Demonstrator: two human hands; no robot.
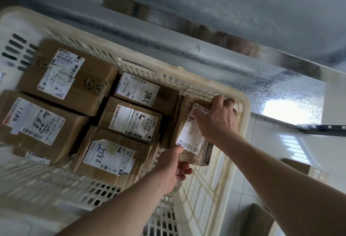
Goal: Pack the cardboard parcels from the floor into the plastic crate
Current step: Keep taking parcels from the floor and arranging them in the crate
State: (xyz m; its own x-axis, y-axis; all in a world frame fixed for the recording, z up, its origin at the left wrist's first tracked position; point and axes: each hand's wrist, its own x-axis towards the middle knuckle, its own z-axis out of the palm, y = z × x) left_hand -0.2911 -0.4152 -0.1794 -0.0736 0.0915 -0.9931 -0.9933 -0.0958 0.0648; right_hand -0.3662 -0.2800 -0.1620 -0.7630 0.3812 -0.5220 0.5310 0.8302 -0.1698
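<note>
— While I watch from the head view, biggest first: what takes up the frame?

— I log the cream plastic crate [241,104], slotted walls, seen from above. Behind it runs a grey metal surface [243,20]; white floor tiles [280,142] show at right.

— Parcels inside?

— I count five lying flat with labels up. Largest, far left corner: parcel marked A68 [61,74]. Nearer, at left: parcel marked 1180 [35,121]. Middle column, far to near: parcel marked 786 [142,91], a second labelled box [133,121] touching it, then parcel marked 7766 [110,157] against the near wall.

— And the one being handled?

— A flat, mottled brown parcel [192,134] sits at the crate's right end, between the middle column and the right wall, tilted, white label up.

— Hands?

— Right hand [219,119] grips its far edge, fingers curled over the top by the crate rim. Left hand [174,166] holds the near corner, thumb on the label side, fingers curled beneath.

— Anything left outside?

— Two cardboard parcels on the floor at right: one near the tiles' edge [299,166], one lower [256,219], partly behind the right forearm.
</note>
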